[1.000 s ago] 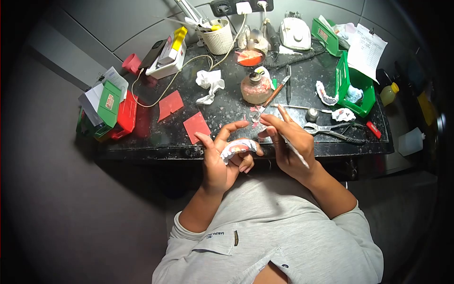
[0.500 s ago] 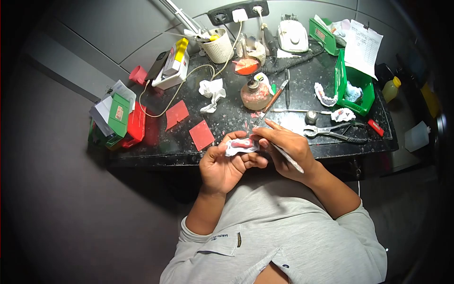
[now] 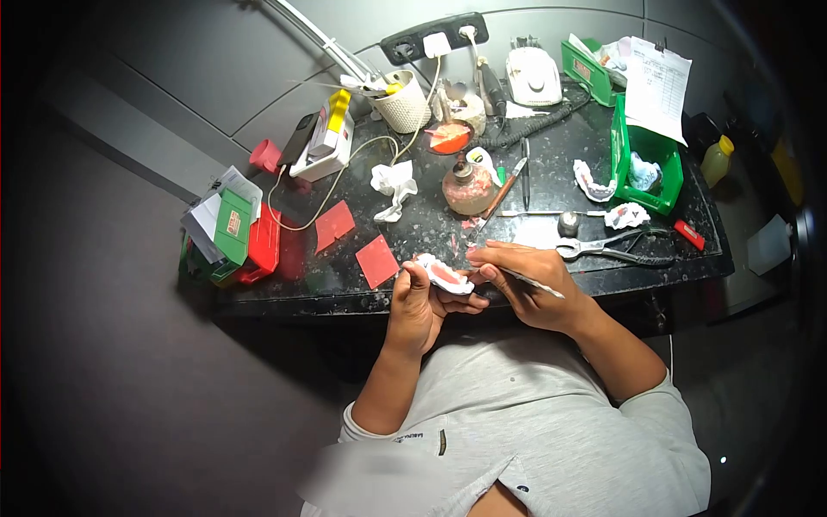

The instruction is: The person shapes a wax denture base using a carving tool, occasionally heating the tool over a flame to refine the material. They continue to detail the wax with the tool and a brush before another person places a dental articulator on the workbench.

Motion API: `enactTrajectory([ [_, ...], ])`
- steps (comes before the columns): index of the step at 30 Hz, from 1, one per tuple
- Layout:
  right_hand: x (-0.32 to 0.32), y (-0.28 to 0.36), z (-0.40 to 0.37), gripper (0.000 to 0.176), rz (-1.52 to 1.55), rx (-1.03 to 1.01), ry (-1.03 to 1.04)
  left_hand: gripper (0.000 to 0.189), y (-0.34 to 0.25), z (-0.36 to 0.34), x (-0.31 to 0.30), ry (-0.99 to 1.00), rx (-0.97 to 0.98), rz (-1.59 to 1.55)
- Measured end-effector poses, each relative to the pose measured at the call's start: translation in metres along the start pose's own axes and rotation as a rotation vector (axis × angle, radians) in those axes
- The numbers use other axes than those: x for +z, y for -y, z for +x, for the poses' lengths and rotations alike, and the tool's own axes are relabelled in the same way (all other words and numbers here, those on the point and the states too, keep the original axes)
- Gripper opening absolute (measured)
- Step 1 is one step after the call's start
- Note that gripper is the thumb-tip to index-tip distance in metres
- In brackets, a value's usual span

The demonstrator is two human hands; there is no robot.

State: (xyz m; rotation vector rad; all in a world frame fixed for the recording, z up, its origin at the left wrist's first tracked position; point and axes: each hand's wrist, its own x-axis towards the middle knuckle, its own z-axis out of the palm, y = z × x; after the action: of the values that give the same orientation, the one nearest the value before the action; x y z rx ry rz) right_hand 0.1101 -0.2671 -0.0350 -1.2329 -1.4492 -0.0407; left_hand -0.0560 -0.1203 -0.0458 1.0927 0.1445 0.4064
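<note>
My left hand [image 3: 413, 317] is closed around a white plaster dental cast [image 3: 461, 288] at the front edge of the bench. Pink wax [image 3: 444, 272] lies along the cast's inner side. Beside it, my right hand [image 3: 544, 280] pinches a slim hand tool [image 3: 541, 285], whose pale handle sticks out behind the fingers; I cannot make out its working tip. Two red wax sheets [image 3: 377, 262] lie left of the cast. Beyond the hands stands a glass spirit lamp [image 3: 468, 191], with a wooden-handled wax knife [image 3: 505, 198] leaning close by.
Pliers [image 3: 603, 245] and a red piece [image 3: 688, 233] lie at the right front. Behind them are plaster casts [image 3: 594, 182] and a green bin [image 3: 668, 194]. Crumpled tissue [image 3: 394, 185], an orange wax dish [image 3: 450, 138], a pen cup [image 3: 403, 105] and stacked bins [image 3: 233, 226] occupy the left and back.
My left hand has turned the cast, so it now slants down to the right. The right hand and its tool have drawn slightly away from the cast. The whole view has shifted a little.
</note>
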Motion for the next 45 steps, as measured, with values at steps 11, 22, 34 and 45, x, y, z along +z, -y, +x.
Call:
enactTrajectory([
  [11, -0.009, 0.013, 0.007, 0.019, -0.058, 0.086, -0.022, 0.063, -0.005, 0.006, -0.007, 0.061, 0.159, 0.067],
  [22, -0.007, 0.011, 0.006, 0.019, -0.091, 0.153, -0.023, 0.069, -0.014, 0.019, -0.007, -0.05, 0.068, 0.14],
  [34, -0.004, 0.009, 0.009, 0.02, -0.059, 0.192, 0.011, 0.053, -0.016, 0.013, -0.009, -0.081, 0.078, 0.139],
  [45, -0.003, 0.006, 0.01, 0.017, -0.098, 0.143, -0.008, 0.052, -0.015, 0.011, -0.015, -0.032, 0.108, 0.136],
])
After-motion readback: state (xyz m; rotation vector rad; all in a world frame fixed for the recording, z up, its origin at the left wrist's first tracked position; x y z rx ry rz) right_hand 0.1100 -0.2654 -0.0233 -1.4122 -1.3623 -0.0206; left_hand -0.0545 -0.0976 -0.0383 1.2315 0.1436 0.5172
